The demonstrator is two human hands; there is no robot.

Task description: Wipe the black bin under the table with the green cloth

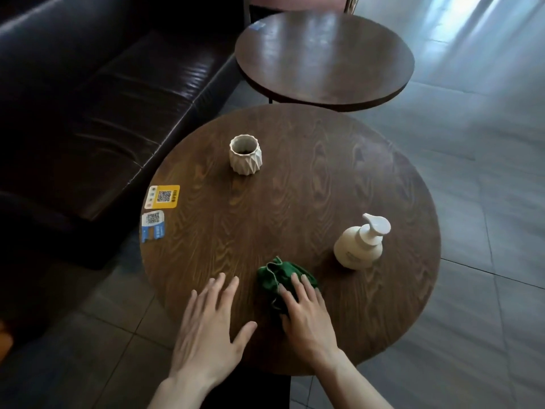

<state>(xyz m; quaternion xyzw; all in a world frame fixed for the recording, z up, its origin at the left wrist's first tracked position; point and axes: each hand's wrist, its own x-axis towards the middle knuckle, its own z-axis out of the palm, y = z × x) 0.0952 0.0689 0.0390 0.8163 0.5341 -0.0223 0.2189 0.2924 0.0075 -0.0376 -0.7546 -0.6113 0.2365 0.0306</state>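
Note:
A crumpled green cloth (275,276) lies near the front edge of the round wooden table (295,208). My right hand (306,317) rests flat on top of the cloth with its fingers spread, covering the near half of it. My left hand (211,326) lies open, palm down, at the table's front edge, just left of the cloth and apart from it. A dark shape (259,391) shows below the table's front edge between my forearms; I cannot tell whether it is the black bin.
A cream pump bottle (358,246) stands right of the cloth. A white faceted cup (245,154) stands toward the back. Two QR stickers (160,209) sit on the left rim. A second round table (324,57) is behind, a dark leather sofa (97,93) on the left.

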